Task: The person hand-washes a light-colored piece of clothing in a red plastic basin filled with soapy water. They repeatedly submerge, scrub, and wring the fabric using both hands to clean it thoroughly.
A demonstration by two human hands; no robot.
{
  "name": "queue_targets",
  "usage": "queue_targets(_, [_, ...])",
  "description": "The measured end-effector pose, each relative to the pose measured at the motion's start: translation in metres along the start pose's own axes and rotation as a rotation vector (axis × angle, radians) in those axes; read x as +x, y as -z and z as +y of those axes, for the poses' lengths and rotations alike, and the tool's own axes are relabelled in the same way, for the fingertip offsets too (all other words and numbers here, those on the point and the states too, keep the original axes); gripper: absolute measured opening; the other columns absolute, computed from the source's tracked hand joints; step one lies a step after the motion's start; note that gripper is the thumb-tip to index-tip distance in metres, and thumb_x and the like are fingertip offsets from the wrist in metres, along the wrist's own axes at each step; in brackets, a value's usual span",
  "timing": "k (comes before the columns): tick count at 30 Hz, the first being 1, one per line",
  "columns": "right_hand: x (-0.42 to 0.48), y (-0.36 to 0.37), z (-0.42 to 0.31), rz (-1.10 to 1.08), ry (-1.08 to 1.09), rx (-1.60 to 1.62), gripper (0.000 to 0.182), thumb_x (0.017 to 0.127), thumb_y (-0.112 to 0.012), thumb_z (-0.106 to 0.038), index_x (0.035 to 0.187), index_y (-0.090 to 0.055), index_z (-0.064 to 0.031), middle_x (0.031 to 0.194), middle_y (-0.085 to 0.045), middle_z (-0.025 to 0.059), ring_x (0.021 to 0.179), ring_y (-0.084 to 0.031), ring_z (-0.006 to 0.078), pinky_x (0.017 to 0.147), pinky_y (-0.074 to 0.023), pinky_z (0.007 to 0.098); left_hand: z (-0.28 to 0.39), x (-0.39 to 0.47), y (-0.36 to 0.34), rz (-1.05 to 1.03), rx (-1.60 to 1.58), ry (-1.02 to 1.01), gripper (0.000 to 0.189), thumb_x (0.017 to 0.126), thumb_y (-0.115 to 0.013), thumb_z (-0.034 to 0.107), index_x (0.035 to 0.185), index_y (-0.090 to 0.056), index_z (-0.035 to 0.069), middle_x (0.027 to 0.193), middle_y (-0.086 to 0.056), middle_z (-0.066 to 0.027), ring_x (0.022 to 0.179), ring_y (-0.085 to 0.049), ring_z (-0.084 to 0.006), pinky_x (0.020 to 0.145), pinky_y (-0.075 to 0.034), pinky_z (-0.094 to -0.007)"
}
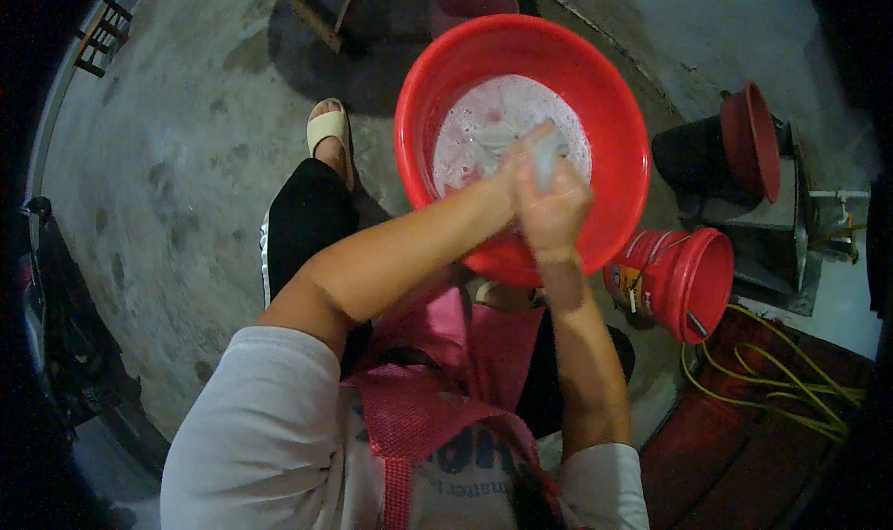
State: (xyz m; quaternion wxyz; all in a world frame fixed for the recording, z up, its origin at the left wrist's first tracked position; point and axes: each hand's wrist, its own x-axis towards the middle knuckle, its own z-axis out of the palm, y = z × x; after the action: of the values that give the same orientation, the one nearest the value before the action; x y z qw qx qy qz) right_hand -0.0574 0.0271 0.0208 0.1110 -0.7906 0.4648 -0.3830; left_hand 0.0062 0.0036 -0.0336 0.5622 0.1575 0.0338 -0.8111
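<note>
A large red plastic basin holds foamy water. Over the water, my left hand and my right hand press together around a wet, pale cloth. More of the pale fabric hangs down or floats in the suds just left of my hands. The fingers are partly blurred and hide one another, so the edge between the two grips is hard to make out.
A red bucket with a wire handle stands right of the basin. Beyond it are a black bucket with a reddish basin against it, and a yellow hose. Wooden legs stand ahead on the concrete floor.
</note>
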Motion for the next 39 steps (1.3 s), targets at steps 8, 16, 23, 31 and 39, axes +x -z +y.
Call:
queue_targets(8, [0.016, 0.007, 0.034, 0.074, -0.186, 0.066, 0.027, 0.073, -0.062, -0.027, 0.065, -0.057, -0.0018, 0.062, -0.057, 0.0175, 0.050, -0.054, 0.0326, 0.047, -0.0425, 0.0393, -0.014, -0.008, -0.036, 0.384, 0.044, -0.030, 0.031, 0.081, -0.050, 0.042, 0.071, -0.050, 0.014, 0.066, -0.052, -0.0019, 0.056, -0.048, -0.0183, 0.051, -0.040, -0.0346])
queue_targets(16, [0.007, 0.003, 0.026, 0.062, -0.063, 0.001, 0.025, 0.074, -0.063, -0.026, 0.064, -0.055, -0.0039, 0.059, -0.055, 0.0152, 0.052, -0.056, 0.0274, 0.047, -0.0424, 0.0376, -0.015, 0.002, -0.008, 0.230, 0.121, -0.089, 0.029, 0.084, -0.047, 0.037, 0.087, -0.057, 0.010, 0.083, -0.060, -0.0064, 0.069, -0.055, -0.0209, 0.067, -0.047, -0.0359])
queue_targets(23, [0.034, 0.026, 0.062, 0.074, -0.625, 0.695, 0.025, 0.085, -0.052, -0.025, 0.071, -0.059, -0.0045, 0.061, -0.057, 0.0035, 0.054, -0.050, 0.0126, 0.053, -0.0420, 0.0285, 0.024, -0.018, -0.054, 0.128, 0.011, 0.179, 0.042, 0.086, -0.042, 0.044, 0.094, -0.056, 0.006, 0.098, -0.060, -0.0108, 0.084, -0.058, -0.0253, 0.077, -0.046, -0.0396])
queue_targets(31, [0.005, 0.020, -0.008, -0.080, -0.058, 0.077, 0.024, 0.078, -0.060, -0.025, 0.083, -0.058, -0.0014, 0.072, -0.058, 0.0163, 0.060, -0.056, 0.0227, 0.056, -0.0433, 0.0333, 0.000, -0.005, -0.015, -0.054, 0.073, 0.118, 0.037, 0.084, -0.045, 0.047, 0.095, -0.056, 0.013, 0.087, -0.060, -0.0045, 0.075, -0.055, -0.0204, 0.070, -0.045, -0.0347])
queue_targets(39, [0.024, 0.023, 0.051, 0.078, -0.144, -0.102, 0.035, 0.072, -0.063, -0.034, 0.059, -0.051, -0.0036, 0.051, -0.051, 0.0165, 0.045, -0.051, 0.0328, 0.042, -0.0398, 0.0416, -0.020, -0.019, -0.047, 0.308, 0.112, -0.002, 0.027, 0.084, -0.048, 0.037, 0.088, -0.059, 0.013, 0.076, -0.059, -0.0042, 0.068, -0.055, -0.0181, 0.064, -0.046, -0.0325])
